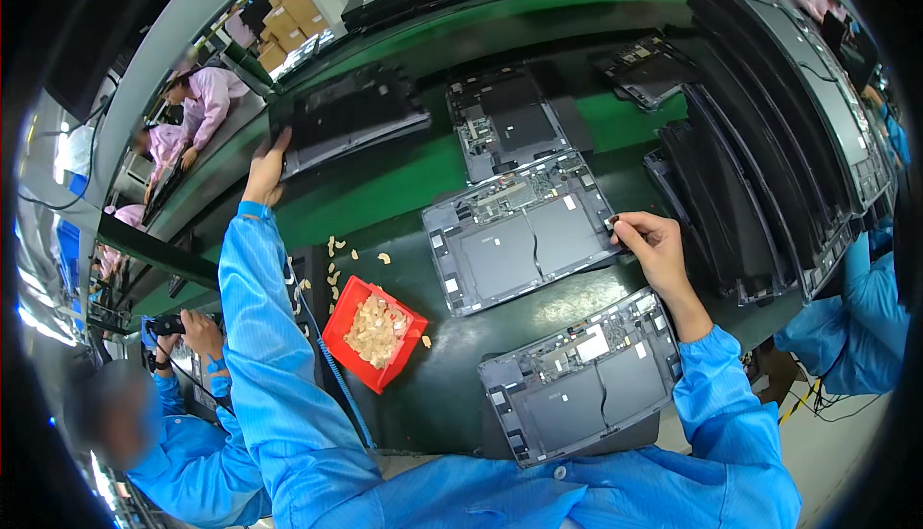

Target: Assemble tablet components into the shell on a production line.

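Note:
At the far left, my left hand (264, 169) grips the near left corner of a dark, flat laptop casing (356, 116), which looks slightly blurred. My right hand (654, 246) has thumb and forefinger pinched together by the right edge of an opened laptop base (495, 250); whatever lies between the fingertips is too small to name. That base shows a circuit board along its far side and battery panels with a black cable. Nearer to me lies a similar laptop base (548, 414). Beyond the middle one is another opened base (519, 130), partly overlapped by it.
A red bin (399, 366) of small cream-coloured pieces stands left of centre, with loose pieces (385, 258) around it. A blue coiled cord (336, 375) runs beside it. Stacked dark casings (760, 145) fill the right side. Co-workers in blue (192, 462) and pink (207, 101) are nearby.

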Motion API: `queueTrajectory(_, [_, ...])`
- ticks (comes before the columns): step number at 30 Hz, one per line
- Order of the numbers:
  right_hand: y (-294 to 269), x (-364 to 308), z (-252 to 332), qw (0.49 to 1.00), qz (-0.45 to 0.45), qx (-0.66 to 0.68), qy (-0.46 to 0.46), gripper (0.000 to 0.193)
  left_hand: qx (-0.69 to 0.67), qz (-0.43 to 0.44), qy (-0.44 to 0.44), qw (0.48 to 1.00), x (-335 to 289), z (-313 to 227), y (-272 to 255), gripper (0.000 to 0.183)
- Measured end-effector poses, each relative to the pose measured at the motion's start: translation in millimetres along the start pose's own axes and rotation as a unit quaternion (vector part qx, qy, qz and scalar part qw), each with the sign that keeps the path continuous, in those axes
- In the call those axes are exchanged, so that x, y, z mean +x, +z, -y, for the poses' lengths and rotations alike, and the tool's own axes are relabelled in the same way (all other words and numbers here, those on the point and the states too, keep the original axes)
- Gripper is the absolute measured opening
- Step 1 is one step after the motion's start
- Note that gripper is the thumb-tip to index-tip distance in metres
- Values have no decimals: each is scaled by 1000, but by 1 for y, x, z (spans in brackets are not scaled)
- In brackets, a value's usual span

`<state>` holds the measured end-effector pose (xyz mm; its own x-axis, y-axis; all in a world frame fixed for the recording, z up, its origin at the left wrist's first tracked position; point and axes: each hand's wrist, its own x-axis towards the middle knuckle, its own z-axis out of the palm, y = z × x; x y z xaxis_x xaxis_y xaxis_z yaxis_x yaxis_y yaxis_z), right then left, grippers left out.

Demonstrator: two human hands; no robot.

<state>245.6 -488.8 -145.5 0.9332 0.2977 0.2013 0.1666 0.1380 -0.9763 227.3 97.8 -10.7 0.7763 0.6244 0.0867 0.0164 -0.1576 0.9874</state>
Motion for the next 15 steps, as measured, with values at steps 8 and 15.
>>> queueTrajectory(8, [2,0,4,1000,9,7,9,14,19,237,7,971,44,-28,162,81])
queueTrajectory(15, [2,4,-5,1000,16,9,6,16,205,55,96,973,91,46,233,97])
